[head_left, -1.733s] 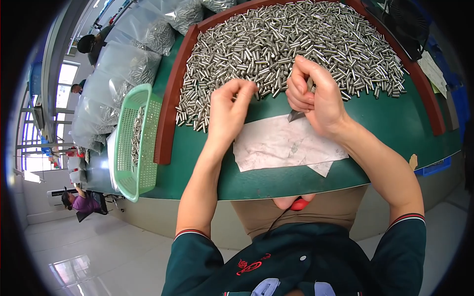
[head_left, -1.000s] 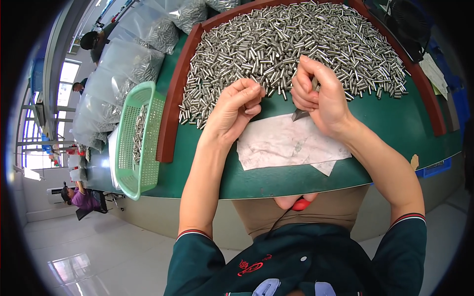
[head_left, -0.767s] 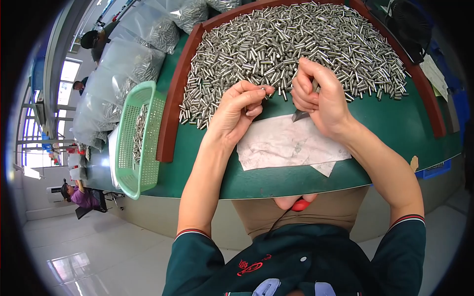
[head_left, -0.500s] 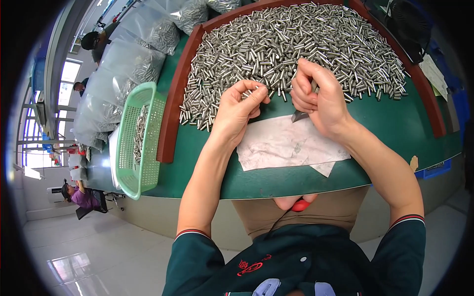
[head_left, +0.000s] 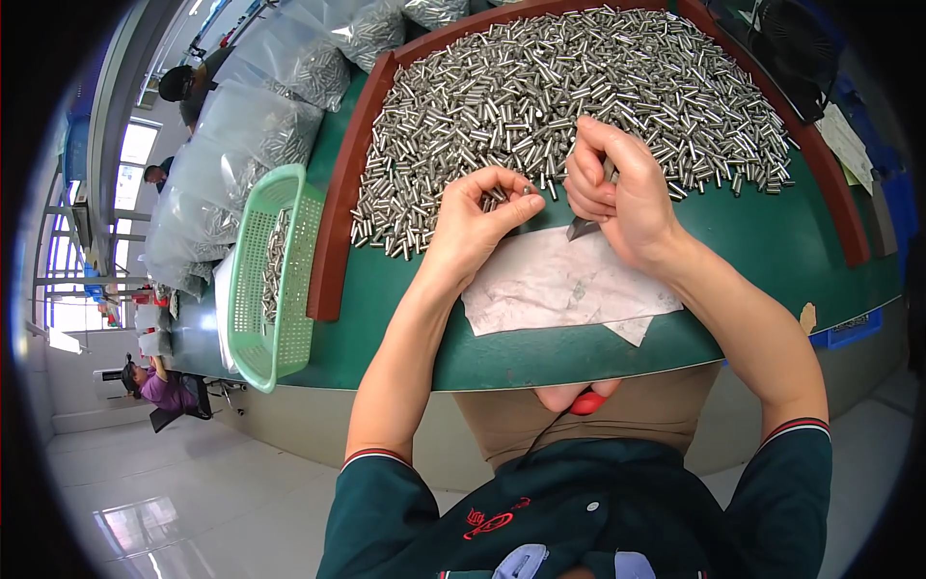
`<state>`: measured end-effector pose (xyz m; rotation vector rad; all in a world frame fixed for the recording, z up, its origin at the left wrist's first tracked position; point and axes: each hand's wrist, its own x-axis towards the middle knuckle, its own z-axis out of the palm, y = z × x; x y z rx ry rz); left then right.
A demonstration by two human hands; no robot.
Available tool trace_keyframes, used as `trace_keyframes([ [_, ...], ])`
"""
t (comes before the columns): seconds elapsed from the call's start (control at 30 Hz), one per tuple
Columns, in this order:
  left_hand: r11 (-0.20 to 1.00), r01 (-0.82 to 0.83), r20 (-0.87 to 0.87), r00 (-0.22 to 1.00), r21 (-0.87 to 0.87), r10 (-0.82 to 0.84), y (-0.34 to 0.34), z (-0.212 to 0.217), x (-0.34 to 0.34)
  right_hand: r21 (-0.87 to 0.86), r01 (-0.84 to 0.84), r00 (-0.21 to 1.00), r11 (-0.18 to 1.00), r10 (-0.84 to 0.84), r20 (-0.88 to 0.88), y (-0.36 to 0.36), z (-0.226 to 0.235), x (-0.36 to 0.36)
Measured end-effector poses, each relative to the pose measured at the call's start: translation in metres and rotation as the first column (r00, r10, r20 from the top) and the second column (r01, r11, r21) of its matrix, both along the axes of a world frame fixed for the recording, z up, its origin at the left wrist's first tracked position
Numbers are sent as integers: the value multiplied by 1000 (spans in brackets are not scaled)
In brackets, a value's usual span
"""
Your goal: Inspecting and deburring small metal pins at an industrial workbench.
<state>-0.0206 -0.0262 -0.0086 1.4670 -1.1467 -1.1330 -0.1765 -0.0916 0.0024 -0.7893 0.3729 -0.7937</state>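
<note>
Cylindrical metal pin [head_left: 527,191], centre of frame, apparently pinched between thumb and forefinger of left hand [head_left: 477,220]. Pile of pins [head_left: 579,77] fills upper centre. Pin looks light, hard, probably slippery; best held across round sides. Right hand [head_left: 622,188], right of centre: fingers curled around dark tool [head_left: 582,229]. Versus previous frame, left thumb lower, farther right; pin now exposed.
</note>
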Motion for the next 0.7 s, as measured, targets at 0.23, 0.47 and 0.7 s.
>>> trace_keyframes([
  [0.23, 999, 36, 172, 985, -24, -31, 4, 6, -3, 2, 9, 1000, 1000, -9, -13, 0, 0, -1],
  [0.47, 967, 248, 580, 780, 56, -234, 16, 13, -15, -14, 17, 1000, 1000, -17, -14, -2, -1, 0],
  [0.7, 968, 216, 597, 763, 128, -249, 18, 16, -13, -22, 50, 994, 999, -48, 97, 3, 4, -1],
])
